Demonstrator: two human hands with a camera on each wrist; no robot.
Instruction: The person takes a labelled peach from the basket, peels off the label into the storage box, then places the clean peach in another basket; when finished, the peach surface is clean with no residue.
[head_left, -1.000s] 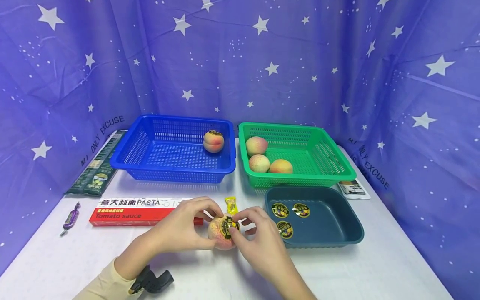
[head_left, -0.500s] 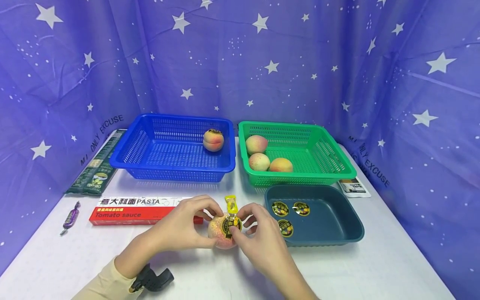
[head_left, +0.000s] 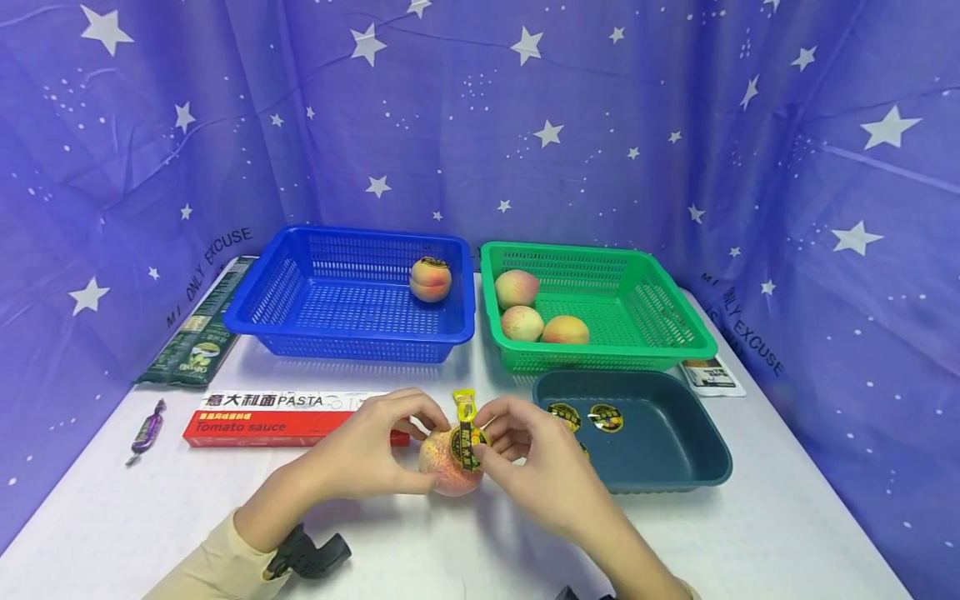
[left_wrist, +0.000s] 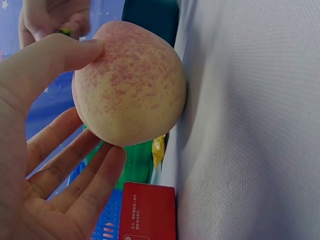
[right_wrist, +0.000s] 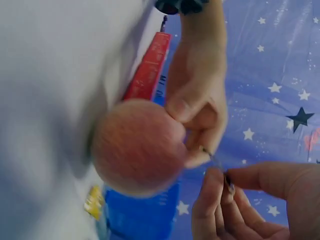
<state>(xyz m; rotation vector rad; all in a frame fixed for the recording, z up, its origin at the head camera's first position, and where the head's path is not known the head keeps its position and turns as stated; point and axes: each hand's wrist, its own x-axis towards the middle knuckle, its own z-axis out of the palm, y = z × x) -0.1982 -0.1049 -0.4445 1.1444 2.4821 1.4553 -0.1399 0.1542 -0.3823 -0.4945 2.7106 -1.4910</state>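
Note:
A yellow-pink peach (head_left: 438, 467) rests on the white cloth between both hands. My left hand (head_left: 367, 450) grips it from the left, thumb on the near side and fingers behind, as the left wrist view shows on the peach (left_wrist: 135, 85). My right hand (head_left: 543, 462) pinches a black-and-gold round sticker (head_left: 465, 450) between thumb and index finger. In the head view the sticker overlaps the peach's upper right. Edge-on in the right wrist view, the sticker (right_wrist: 229, 184) stands out beside the peach (right_wrist: 137, 147), near the left fingers.
Behind stand a blue basket (head_left: 258, 333) with one stickered peach (head_left: 431, 282) and a green basket (head_left: 600, 364) with three peaches. A dark tray (head_left: 660, 450) with stickers (head_left: 606, 418) is at right. A pasta box (head_left: 262, 427) and yellow packet (head_left: 464, 402) lie nearby.
The right hand has shifted a little right and up with the sticker, now covering more of the tray's left side. The left hand keeps hold of the peach. The head view has shifted slightly.

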